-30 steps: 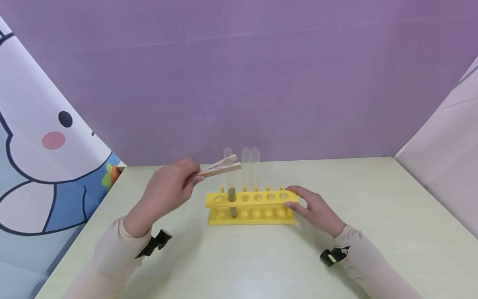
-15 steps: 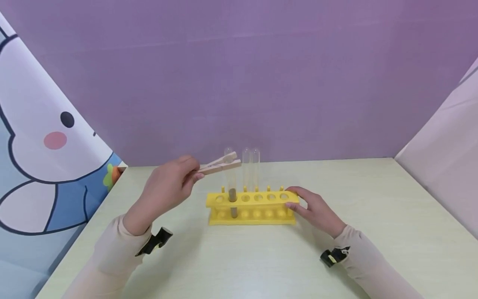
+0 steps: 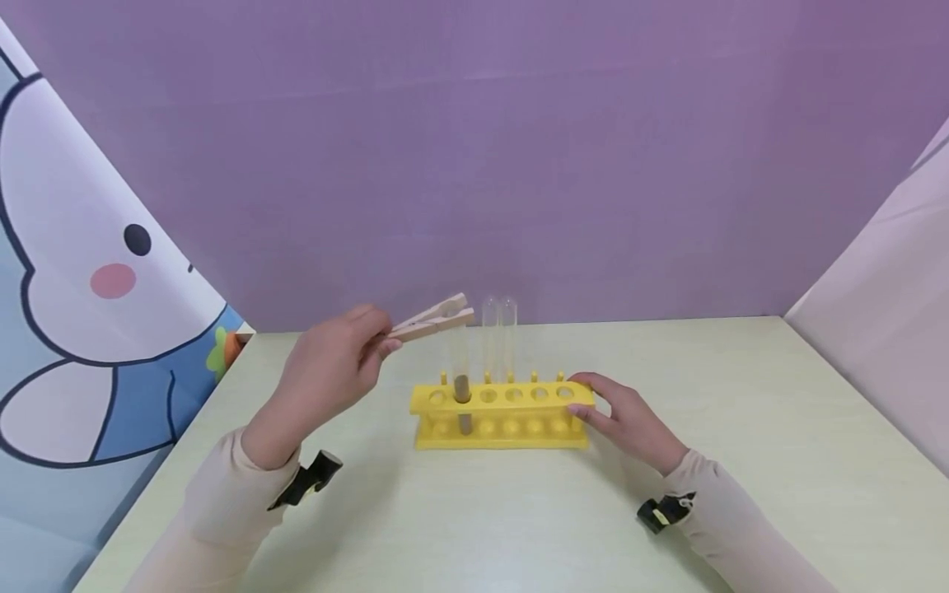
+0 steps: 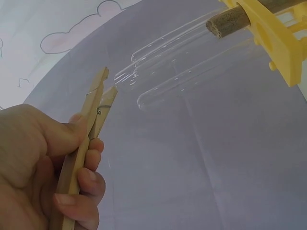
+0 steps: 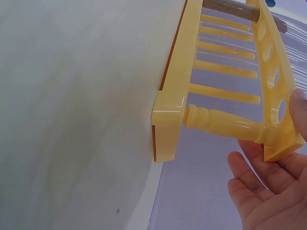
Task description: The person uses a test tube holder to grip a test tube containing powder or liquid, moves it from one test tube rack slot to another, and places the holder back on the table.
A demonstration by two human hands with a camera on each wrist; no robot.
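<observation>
My left hand (image 3: 329,354) grips a wooden test tube clamp (image 3: 432,324) by its handle, with thumb and curled fingers round it in the left wrist view. The clamp's tips (image 4: 110,81) stand apart, right at the mouth of a clear test tube holding a brown filling (image 3: 463,389). That tube stands upright in a hole near the left end of the yellow test tube rack (image 3: 519,404). My right hand (image 3: 626,420) holds the rack's right end, thumb in front and fingers behind. In the right wrist view, fingers (image 5: 273,177) reach under the top plate's end.
Two clear test tubes (image 3: 500,333) stand upside down along the rack's back, where a row of yellow pegs (image 5: 225,69) rises. The rack sits on a pale table (image 3: 482,519) before a purple backdrop (image 3: 482,165). A cartoon-printed cloth (image 3: 59,231) hangs at the left.
My left hand has raised the clamp along the brown-filled tube to its mouth and drawn it slightly left. The tube stays in the rack, and my right hand keeps its hold.
</observation>
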